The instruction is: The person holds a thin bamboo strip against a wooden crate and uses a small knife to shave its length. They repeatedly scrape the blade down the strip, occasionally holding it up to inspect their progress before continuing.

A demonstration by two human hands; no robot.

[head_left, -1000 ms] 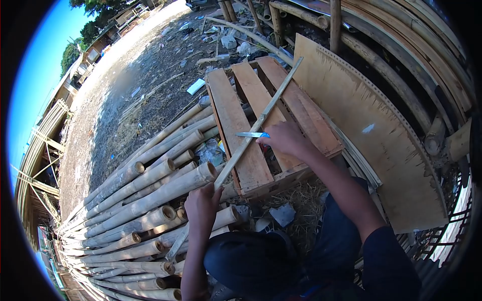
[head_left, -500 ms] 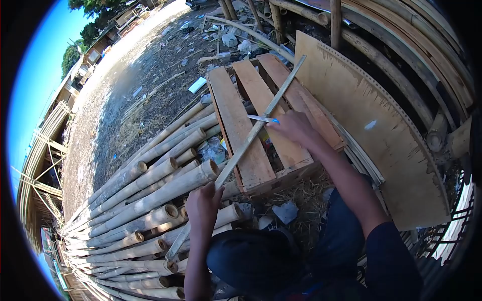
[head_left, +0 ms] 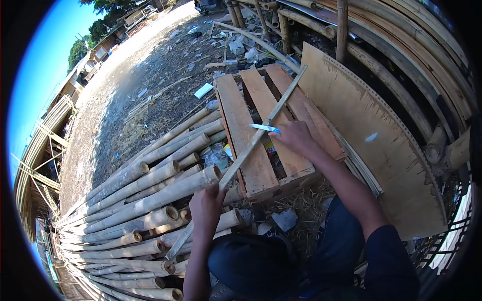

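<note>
My left hand [head_left: 206, 203] is closed around a long, thin bamboo strip [head_left: 244, 152], near its lower part. The strip slants up and away to the right, across a wooden pallet [head_left: 260, 175] made of spaced planks. In my right hand [head_left: 295, 135] is a knife with a blue handle [head_left: 272, 129]. Its pale blade [head_left: 258, 126] points left and lies across the strip, seemingly touching it. My right fingers are wrapped round the handle and hide part of it.
A stack of bamboo poles [head_left: 155, 218] lies to my left, cut ends towards me. To the right, a curved-looking plywood sheet [head_left: 371, 150] leans beside the pallet. Bamboo rails [head_left: 391, 83] and long boards stand behind it. Litter [head_left: 236, 47] covers the ground ahead.
The view has shifted slightly, so the scene sits a little lower and to the right. Both hands keep their grips, and the blade stays at about the same place on the strip.
</note>
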